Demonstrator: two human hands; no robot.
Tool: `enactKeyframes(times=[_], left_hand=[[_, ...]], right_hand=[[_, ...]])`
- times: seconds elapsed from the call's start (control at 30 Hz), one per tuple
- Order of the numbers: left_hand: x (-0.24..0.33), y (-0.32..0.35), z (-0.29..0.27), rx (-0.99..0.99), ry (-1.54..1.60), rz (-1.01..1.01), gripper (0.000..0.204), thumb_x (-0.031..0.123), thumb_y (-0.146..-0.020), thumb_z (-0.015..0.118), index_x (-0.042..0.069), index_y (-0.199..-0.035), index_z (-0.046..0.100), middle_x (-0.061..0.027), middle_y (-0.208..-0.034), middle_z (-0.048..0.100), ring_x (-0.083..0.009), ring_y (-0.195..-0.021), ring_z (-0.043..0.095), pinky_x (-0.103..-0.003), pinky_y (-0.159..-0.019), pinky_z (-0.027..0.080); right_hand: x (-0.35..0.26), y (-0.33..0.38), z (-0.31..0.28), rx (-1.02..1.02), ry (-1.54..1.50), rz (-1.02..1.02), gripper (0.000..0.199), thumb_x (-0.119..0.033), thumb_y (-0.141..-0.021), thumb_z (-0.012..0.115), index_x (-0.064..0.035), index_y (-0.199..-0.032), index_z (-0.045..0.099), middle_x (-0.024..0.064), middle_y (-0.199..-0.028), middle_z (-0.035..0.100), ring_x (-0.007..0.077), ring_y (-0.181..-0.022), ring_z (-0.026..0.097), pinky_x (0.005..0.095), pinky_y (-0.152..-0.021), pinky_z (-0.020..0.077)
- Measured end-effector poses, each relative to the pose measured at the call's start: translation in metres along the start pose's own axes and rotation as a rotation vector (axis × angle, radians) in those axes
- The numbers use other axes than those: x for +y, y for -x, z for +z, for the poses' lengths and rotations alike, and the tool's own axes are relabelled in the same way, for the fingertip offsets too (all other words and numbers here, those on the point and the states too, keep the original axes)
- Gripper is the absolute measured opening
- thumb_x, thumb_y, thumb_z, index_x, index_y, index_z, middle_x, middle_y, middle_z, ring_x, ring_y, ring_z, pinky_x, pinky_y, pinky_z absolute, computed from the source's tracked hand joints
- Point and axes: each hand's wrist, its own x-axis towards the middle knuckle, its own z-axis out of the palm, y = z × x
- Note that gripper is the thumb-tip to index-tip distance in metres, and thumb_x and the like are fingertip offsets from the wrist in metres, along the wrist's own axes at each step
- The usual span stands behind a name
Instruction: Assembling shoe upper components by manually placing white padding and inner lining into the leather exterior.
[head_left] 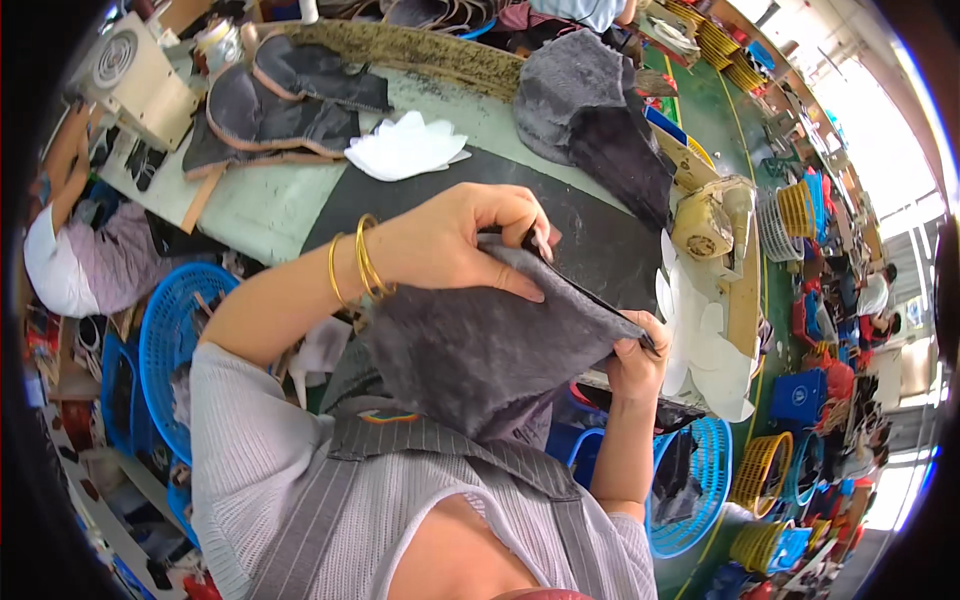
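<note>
A dark grey plush fabric piece [470, 340] hangs in front of my chest, its upper edge stretched between my two hands. My left hand [480, 235], gold bangles on its wrist, is closed on the left part of that edge, thumb lying along the near side. At the right end, my right hand [640, 355] pinches the corner between thumb and fingers. The lower part of the fabric drapes toward my striped apron [400, 437]. Beyond my hands lies a black mat [590, 230] on the worktable [270, 205].
Stitched dark boot-shaped pieces [270, 110] lie at the far left, beside white scalloped sheets [408, 146]. More grey plush [575, 85] sits at the far right. White cut shapes [700, 340] rest along the right edge. Blue baskets [165, 340] flank me. Another person [90, 250] sits at left.
</note>
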Motion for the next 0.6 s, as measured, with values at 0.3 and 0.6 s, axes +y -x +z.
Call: enactKeyframes(times=[0.3, 0.6], left_hand=[[0.020, 0.023, 0.015, 0.302, -0.019, -0.214, 0.048, -0.002, -0.073, 0.079, 0.009, -0.068, 0.032, -0.0006, -0.081, 0.059, -0.0053, -0.074, 0.050, -0.021, -0.067, 0.042], [0.038, 0.029, -0.010, 0.396, 0.064, -0.286, 0.037, 0.003, -0.083, 0.072, 0.013, -0.101, 0.041, 0.0066, -0.072, 0.048, -0.0014, -0.063, 0.038, -0.020, -0.055, 0.032]], right_hand=[[-0.011, 0.005, 0.009, 0.077, 0.186, -0.075, 0.027, -0.006, -0.073, 0.073, 0.0082, -0.096, 0.068, 0.0057, -0.074, 0.066, 0.0105, -0.064, 0.057, 0.0219, -0.060, 0.0416], [-0.036, -0.043, -0.007, -0.266, 0.836, -0.207, 0.030, -0.014, -0.068, 0.073, 0.0023, -0.093, 0.071, 0.0101, -0.082, 0.071, 0.0120, -0.063, 0.060, 0.0243, -0.060, 0.0463]])
